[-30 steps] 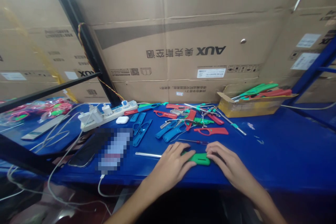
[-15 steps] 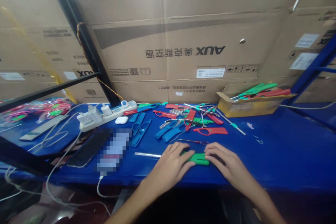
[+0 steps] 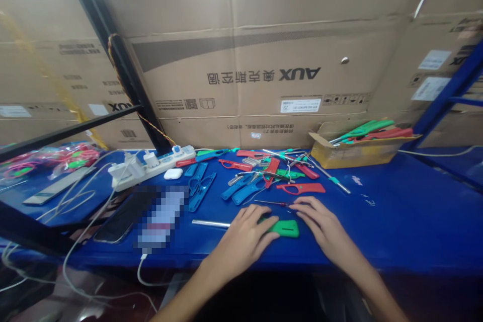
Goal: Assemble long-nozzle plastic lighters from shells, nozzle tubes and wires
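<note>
A green lighter body (image 3: 287,228) with a long metal tube (image 3: 211,223) lies near the table's front edge, the tube pointing left. My left hand (image 3: 247,231) is closed around its middle, fingers over the top. Just behind it lies a thin screwdriver (image 3: 271,203) with a dark red handle. The fingertips of my right hand (image 3: 319,221) are at that handle, which they largely cover. Behind my hands are several blue shells (image 3: 247,190), red shells (image 3: 302,188) and loose metal parts and wires.
A cardboard box (image 3: 358,155) of green and red lighters stands at the back right. To the left are a power strip (image 3: 162,166), a white earphone case (image 3: 173,174), two phones (image 3: 116,221) and cables. Cardboard walls rise behind.
My right hand has let go of the green body's right end and moved back to the screwdriver handle. The left hand keeps its hold. The view has shifted slightly.
</note>
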The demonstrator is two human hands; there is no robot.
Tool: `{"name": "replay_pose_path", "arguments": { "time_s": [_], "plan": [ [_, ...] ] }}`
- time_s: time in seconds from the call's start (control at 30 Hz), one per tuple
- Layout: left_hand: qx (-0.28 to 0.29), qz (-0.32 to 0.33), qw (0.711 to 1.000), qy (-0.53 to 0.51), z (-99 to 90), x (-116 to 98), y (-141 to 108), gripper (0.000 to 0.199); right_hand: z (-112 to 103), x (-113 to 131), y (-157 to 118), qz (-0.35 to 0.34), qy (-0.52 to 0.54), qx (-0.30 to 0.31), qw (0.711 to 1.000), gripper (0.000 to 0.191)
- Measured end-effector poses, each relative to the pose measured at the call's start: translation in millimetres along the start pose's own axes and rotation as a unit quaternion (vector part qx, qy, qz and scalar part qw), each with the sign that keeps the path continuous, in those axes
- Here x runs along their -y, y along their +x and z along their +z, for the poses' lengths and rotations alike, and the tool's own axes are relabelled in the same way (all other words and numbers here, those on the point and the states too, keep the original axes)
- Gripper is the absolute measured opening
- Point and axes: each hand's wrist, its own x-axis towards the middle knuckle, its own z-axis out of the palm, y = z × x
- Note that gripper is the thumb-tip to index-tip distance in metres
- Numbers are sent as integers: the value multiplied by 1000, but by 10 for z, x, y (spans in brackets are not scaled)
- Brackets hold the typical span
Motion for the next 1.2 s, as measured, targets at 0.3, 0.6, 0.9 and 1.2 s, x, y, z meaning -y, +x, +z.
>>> {"name": "replay_pose_path", "arguments": {
  "time_s": [0.3, 0.6, 0.9, 1.2],
  "plan": [
    [-2, 23, 1000, 8, 1, 2, 11, 33, 118, -45, -9, -12, -83, -4, 996, 29],
    [7, 17, 1000, 2, -9, -3, 10, 34, 116, -2, 36, -8, -102, 10, 995, 22],
    [13, 13, 1000, -10, -13, -1, 14, 34, 76, -7, 25, 19, -93, 33, 995, 21],
    [10, -2, 1000, -4, 5, 1, -9, 33, -10, 78, -10, 73, 24, -15, 997, 23]
  ]
}}
